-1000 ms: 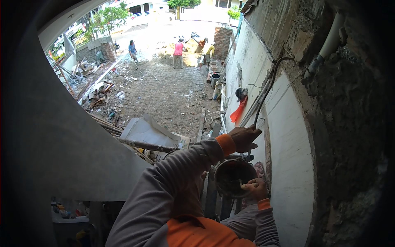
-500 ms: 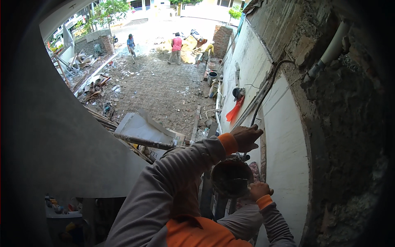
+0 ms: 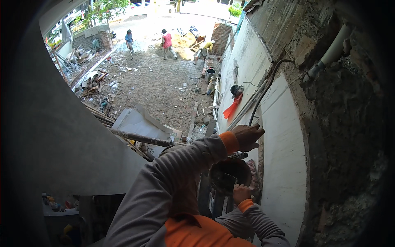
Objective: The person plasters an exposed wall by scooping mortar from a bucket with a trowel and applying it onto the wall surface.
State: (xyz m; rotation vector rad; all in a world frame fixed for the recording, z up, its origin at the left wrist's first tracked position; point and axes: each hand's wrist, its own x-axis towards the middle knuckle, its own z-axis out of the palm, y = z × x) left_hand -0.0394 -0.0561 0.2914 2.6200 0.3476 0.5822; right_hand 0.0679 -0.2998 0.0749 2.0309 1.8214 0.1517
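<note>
Bucket (image 3: 242,169): lay just forward of right hand (image 3: 242,193), the nearer, clamped seemingly on trowel (image 3: 235,181); could not tell grip of left hand (image 3: 247,138).

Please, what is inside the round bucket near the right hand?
Inside the bucket, part of a tool held by the right hand is visible. The tool covers some of the interior, and deep shadow makes any material there impossible to identify.

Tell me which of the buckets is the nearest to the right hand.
The round, dark bucket just beyond the right hand. The others, such as the grey bucket, stand far off in the yard, near the pale wall.
</note>
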